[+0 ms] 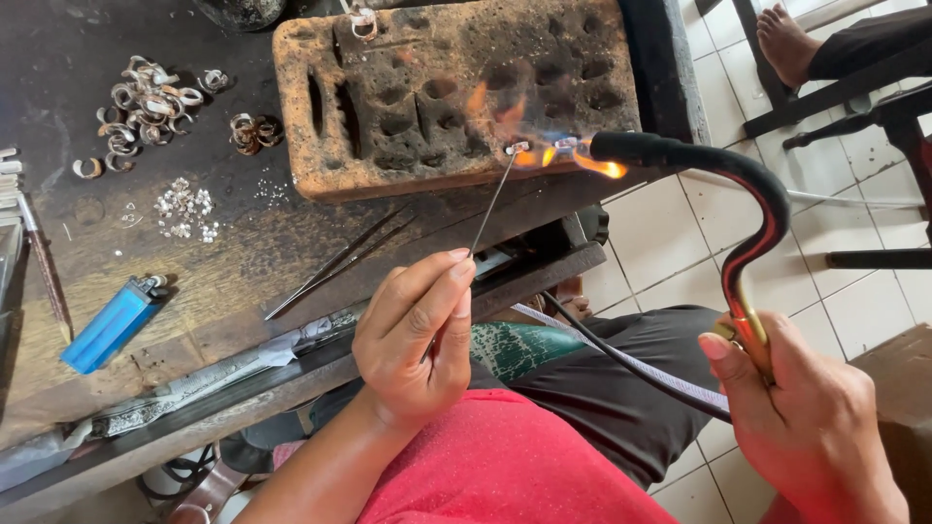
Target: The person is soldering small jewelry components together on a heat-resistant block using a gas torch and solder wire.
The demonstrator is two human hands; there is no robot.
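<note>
My left hand [413,335] pinches a thin metal pick [493,202] whose tip touches a small silver ring piece [518,148] on the near edge of a scorched, pitted soldering block [388,107]. My right hand [811,422] grips the brass handle of a curved blowtorch [748,209]. Its black nozzle points left and throws an orange and blue flame [558,155] onto the ring piece.
A dark worn workbench [243,252] carries a pile of silver rings [146,102], tiny silver bits [184,209], a blue lighter [112,325] and long tweezers [340,260]. A hose [631,364] crosses my lap. Another person's bare foot [786,39] rests near chair legs on the white tiled floor.
</note>
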